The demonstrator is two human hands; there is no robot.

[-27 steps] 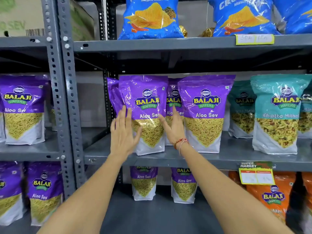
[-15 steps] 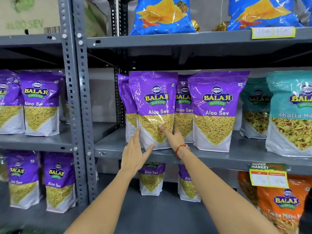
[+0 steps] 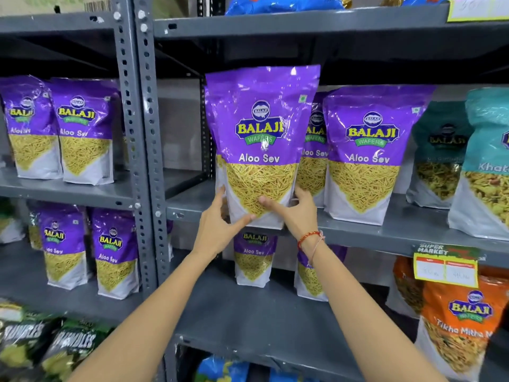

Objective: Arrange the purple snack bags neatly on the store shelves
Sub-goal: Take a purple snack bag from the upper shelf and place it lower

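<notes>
Both hands, left hand [image 3: 217,230] and right hand [image 3: 298,213], are clasping the upright Aloo Sev bag [image 3: 261,144] by its lower corners, its base hanging at the shelf [image 3: 385,230] front edge.

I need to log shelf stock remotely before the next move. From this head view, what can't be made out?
- Purple Aloo Sev bag behind the held purple Aloo Sev bag: head view, mostly covered by it, so count unclear.
- Yellow price tag on the grey metal shelf edge: figures too faint.
- Blue snack bags on the top shelf: cut off by the frame's upper edge.
- Left hand and right hand: fingers partly hidden behind the bag.
</notes>
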